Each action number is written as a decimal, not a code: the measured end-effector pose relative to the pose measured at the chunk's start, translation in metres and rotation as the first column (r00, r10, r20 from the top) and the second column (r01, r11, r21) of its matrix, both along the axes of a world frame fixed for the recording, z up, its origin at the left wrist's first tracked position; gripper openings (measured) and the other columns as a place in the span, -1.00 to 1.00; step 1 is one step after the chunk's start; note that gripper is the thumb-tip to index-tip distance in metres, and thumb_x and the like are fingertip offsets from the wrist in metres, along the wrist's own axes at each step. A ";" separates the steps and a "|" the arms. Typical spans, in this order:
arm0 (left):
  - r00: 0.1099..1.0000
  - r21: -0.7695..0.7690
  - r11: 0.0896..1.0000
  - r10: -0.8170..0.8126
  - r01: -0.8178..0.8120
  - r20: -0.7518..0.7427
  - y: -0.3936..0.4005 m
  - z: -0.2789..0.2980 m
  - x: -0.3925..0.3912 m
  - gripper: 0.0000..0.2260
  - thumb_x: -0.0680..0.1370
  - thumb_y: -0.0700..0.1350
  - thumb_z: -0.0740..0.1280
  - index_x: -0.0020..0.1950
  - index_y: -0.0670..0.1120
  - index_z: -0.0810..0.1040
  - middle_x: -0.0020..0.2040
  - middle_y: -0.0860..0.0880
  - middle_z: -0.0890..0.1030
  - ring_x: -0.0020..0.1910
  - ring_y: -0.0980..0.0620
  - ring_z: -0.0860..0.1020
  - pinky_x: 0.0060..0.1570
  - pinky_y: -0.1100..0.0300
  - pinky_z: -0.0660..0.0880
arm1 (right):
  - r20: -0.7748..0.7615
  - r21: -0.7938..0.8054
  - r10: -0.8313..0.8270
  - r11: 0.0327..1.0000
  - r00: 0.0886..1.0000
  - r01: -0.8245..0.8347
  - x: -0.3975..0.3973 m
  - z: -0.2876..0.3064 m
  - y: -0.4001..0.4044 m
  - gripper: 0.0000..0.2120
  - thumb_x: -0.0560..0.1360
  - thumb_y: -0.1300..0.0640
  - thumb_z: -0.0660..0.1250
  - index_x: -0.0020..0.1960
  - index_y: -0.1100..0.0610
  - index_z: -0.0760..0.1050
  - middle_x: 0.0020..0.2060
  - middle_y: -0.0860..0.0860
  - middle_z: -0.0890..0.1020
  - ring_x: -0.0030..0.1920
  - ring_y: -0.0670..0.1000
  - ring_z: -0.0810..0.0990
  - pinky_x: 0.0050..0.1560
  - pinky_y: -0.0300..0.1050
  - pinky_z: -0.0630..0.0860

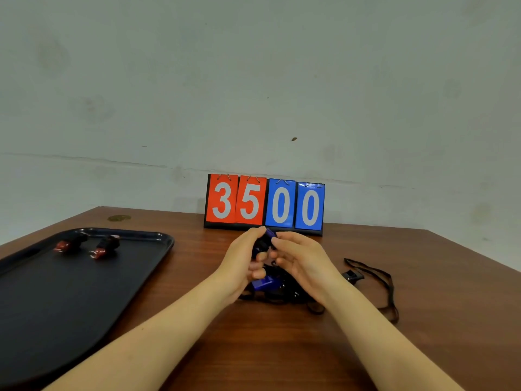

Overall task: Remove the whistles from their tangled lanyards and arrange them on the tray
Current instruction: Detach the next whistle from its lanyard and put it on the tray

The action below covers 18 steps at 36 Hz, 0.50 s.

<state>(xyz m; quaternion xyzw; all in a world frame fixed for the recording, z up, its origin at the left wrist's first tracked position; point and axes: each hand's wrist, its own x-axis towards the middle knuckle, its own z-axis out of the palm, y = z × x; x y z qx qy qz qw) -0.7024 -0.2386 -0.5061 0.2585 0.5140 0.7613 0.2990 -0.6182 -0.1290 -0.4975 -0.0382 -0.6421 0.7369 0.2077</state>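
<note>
My left hand point(244, 259) and my right hand point(301, 261) meet above the table's middle, and both pinch a blue whistle point(266, 239) held up between them. Below the hands lies a second blue whistle point(263, 284) in a tangle of black lanyards point(284, 294). A black tray point(42, 300) sits at the left, and two red-and-black whistles point(72, 244) point(105, 247) lie side by side near its far edge. Part of the held whistle is hidden by my fingers.
A loose black lanyard with a clip point(377, 283) lies to the right of the hands. A flip scoreboard point(265, 204) reading 35 and 00 stands at the back against the wall. The brown wooden table point(282, 348) ends at the right corner.
</note>
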 end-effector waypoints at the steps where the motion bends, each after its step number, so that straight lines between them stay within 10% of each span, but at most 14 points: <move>1: 1.000 0.003 1.000 -0.003 0.003 0.005 0.000 0.000 0.000 -0.75 0.63 0.01 0.20 0.03 -0.17 0.48 -0.50 0.01 0.36 -0.57 0.14 0.27 -0.57 0.32 0.20 | -0.001 0.008 -0.012 1.000 1.000 0.012 -0.001 0.000 0.000 -0.80 0.53 0.28 0.32 0.14 0.30 0.55 -0.23 0.07 0.63 -0.22 -0.04 0.60 -0.18 -0.25 0.54; 6: 0.997 0.001 1.000 -0.031 0.031 0.069 -0.002 0.000 -0.005 -0.76 0.61 0.01 0.21 -0.01 -0.17 0.48 -0.49 0.02 0.30 -0.57 0.13 0.19 -0.60 0.33 0.14 | 0.060 0.224 -0.161 0.964 0.985 0.144 -0.002 -0.002 0.000 -0.89 0.53 0.24 0.32 0.03 0.20 0.59 -0.31 0.01 0.63 -0.31 -0.10 0.56 -0.18 -0.26 0.53; 10: 0.992 -0.028 0.997 -0.069 0.072 0.107 -0.002 -0.002 -0.006 -0.77 0.59 0.02 0.23 -0.01 -0.16 0.45 -0.50 0.03 0.27 -0.59 0.14 0.17 -0.63 0.33 0.11 | 0.000 0.619 -0.423 0.712 0.906 0.332 -0.009 -0.008 0.004 -0.98 0.52 0.13 0.35 -0.08 0.03 0.55 -0.22 -0.05 0.63 -0.25 -0.12 0.58 -0.15 -0.28 0.52; 18: 0.981 -0.075 0.984 -0.154 0.163 0.114 -0.007 0.002 -0.005 -0.74 0.59 0.05 0.21 -0.15 -0.13 0.43 -0.51 0.05 0.21 -0.61 0.15 0.14 -0.66 0.33 0.09 | -0.171 0.722 -0.472 0.537 0.865 0.436 -0.009 -0.011 0.008 -0.91 0.54 0.14 0.32 -0.09 -0.04 0.50 -0.21 -0.10 0.59 -0.19 -0.17 0.56 -0.22 -0.41 0.43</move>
